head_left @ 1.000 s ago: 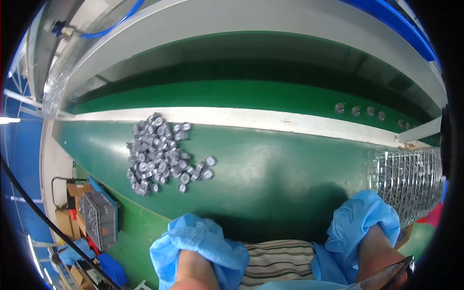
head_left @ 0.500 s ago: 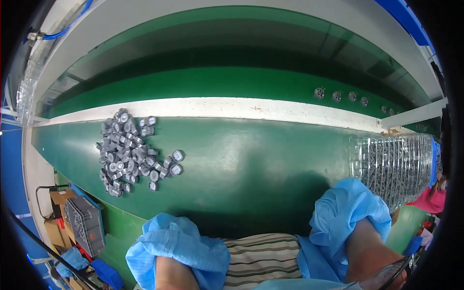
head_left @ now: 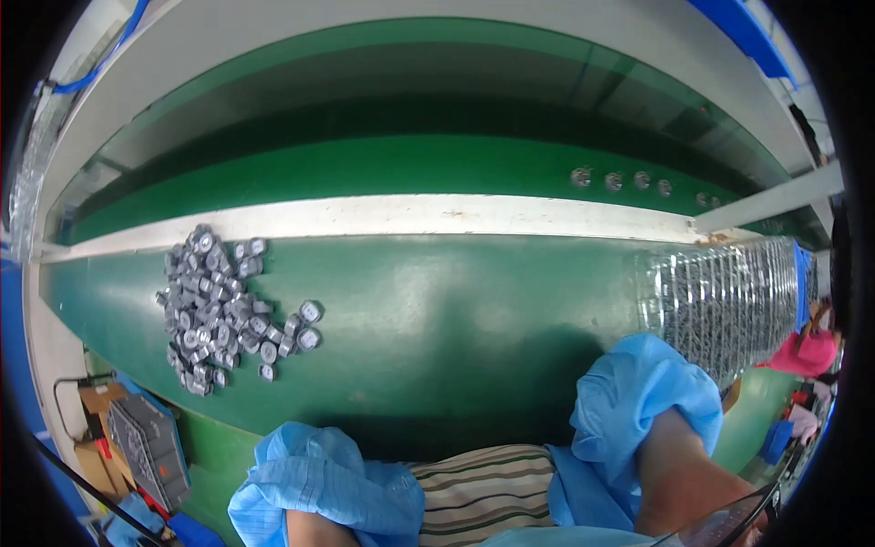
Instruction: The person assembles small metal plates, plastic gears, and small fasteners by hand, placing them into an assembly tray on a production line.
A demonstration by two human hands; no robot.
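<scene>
Neither of my hands shows. Only my two arms enter from the lower edge, in bunched light-blue sleeves. The left sleeve (head_left: 328, 488) lies low at the table's near edge. The right sleeve (head_left: 647, 401) is raised higher, and the bare forearm (head_left: 679, 479) below it runs down out of the picture. A pile of several small grey metal parts (head_left: 214, 305) lies on the green table (head_left: 456, 319) at the left, well apart from both arms. A clear plastic tray (head_left: 720, 296) filled with small parts sits at the right, just beyond the right sleeve.
A white rail (head_left: 410, 217) runs across behind the table, with a green belt (head_left: 383, 169) beyond it carrying a few small round parts (head_left: 620, 180). A grey crate (head_left: 146, 442) and cardboard boxes stand on the floor at lower left. Striped cloth (head_left: 488, 488) lies between my arms.
The view has swung so the pile of parts sits further left and more of the tray shows at the right. My right sleeve has come up higher in the picture.
</scene>
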